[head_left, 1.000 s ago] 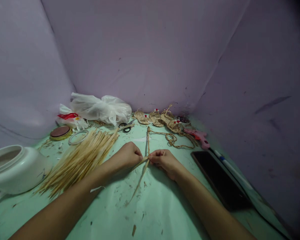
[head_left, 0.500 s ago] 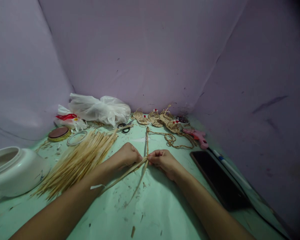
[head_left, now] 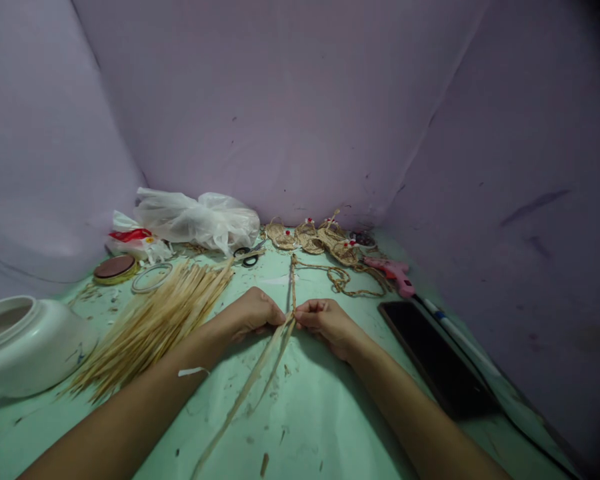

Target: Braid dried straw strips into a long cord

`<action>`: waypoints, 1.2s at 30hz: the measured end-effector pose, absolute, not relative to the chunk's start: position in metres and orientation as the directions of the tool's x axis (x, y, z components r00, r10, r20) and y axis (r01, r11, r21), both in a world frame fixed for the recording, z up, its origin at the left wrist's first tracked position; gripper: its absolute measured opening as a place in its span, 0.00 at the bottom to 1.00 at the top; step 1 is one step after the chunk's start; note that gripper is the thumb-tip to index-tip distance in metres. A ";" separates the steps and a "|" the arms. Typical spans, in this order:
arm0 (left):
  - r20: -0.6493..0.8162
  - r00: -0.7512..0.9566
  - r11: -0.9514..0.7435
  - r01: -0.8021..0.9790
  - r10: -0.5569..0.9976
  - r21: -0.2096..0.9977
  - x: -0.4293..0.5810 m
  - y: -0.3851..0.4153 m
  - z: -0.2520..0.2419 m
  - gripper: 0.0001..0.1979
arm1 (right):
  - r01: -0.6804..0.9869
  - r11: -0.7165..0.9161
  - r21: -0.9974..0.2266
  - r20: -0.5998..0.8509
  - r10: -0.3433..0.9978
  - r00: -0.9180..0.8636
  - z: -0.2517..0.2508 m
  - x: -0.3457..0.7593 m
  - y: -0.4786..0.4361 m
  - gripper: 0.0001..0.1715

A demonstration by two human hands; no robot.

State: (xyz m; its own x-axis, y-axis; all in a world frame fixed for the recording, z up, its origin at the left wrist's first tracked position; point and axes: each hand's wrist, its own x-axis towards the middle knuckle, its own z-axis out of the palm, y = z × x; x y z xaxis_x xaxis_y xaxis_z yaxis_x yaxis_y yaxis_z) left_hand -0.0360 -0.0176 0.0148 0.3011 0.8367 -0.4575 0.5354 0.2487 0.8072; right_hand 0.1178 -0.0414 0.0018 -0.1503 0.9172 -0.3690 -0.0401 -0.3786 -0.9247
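Observation:
A thin braided cord [head_left: 294,283] of straw-coloured fibre runs straight away from me at the middle of the table, its far part bending right into a loose coil. Loose fibre strips [head_left: 247,387] trail from its near end toward me. My right hand [head_left: 325,323] pinches the cord at the point where the strips part. Close against it on the left, my left hand [head_left: 254,312] is closed, thumb and forefinger on the strips; its other fingers are partly hidden. A bundle of dry fibre strips [head_left: 155,327] lies left of my left hand.
Black scissors [head_left: 249,257], a plastic bag [head_left: 200,220], a tape roll [head_left: 151,278] and a round tin [head_left: 115,268] lie at back left. A white pot [head_left: 40,343] stands left. Woven pieces with red beads [head_left: 330,239], a pink glue gun [head_left: 395,272] and a phone [head_left: 435,357] are right.
My left hand has turned slightly and its fingers have shifted on the strips. The long strip has swung from beside my left forearm to hang closer to the middle. My right hand stays in place.

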 end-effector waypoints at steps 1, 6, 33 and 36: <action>-0.474 0.307 0.266 0.530 0.825 0.805 -0.036 -0.017 0.014 0.09 | -0.044 -0.376 -0.926 -0.366 0.919 -0.150 0.002 0.118 -0.041 0.02; -0.502 0.304 0.323 0.483 0.810 0.814 -0.030 -0.021 0.018 0.07 | -0.050 -0.366 -0.929 -0.355 0.923 -0.149 0.001 0.118 -0.041 0.03; -0.251 0.181 0.115 0.547 0.951 0.829 -0.008 -0.028 0.008 0.19 | -0.040 -0.362 -0.931 -0.354 0.926 -0.131 0.001 0.116 -0.042 0.04; -0.452 0.248 0.337 0.393 0.857 0.855 -0.004 -0.034 0.015 0.14 | -0.053 -0.358 -0.932 -0.349 0.927 -0.138 0.002 0.116 -0.043 0.05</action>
State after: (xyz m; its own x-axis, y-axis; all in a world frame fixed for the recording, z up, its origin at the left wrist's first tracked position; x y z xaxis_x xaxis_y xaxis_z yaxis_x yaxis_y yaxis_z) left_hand -0.0037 -0.0339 0.0150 0.2480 0.8569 -0.4519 0.3933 0.3372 0.8553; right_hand 0.1155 -0.0426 0.0018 -0.1380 0.9271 -0.3485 -0.0525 -0.3582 -0.9322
